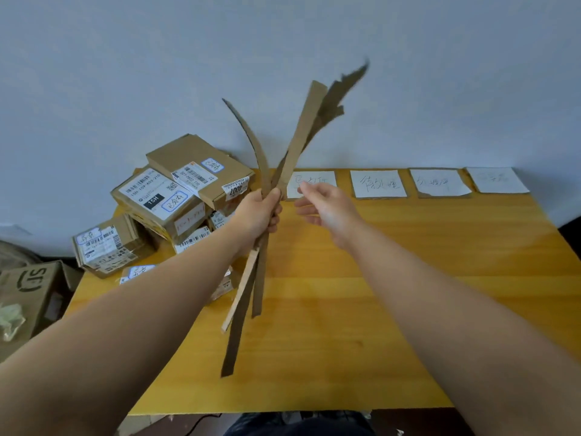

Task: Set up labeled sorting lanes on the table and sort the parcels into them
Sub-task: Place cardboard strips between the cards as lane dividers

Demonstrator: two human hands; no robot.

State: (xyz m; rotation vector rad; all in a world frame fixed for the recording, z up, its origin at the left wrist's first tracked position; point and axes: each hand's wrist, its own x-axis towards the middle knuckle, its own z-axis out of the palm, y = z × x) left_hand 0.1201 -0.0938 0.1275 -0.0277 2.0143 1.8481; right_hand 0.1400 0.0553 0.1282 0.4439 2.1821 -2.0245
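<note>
Near edge: the yellow tabletop (408,309) in front of you lay bare, with no lane dividers laid on it yet.
Left hand: your left hand (261,215) was clenched around a bundle of cardboard strips (251,297), gripping them near the middle, above the tabletop's left half.
Right hand: your right hand (327,209) was loose, fingers spread and holding nothing, just beside the bundle.
Strip axis: the strips stood close to upright, long axis running from the lower ends near you to the fanned tips leaning away and to your right; one curved off to the left.
Step in hand: you seemed about to draw one strip out. Pinching a single strip above the fist and sliding it along its length would have kept the rest from spilling.
Placement: each strip probably belonged lengthwise, near to far, in the gaps between the labels.
Parcels: the parcels (169,196) sat heaped at the far-left corner, unsorted.
Far edge: four handwritten label cards (379,184) lay in a row by the wall.
</note>
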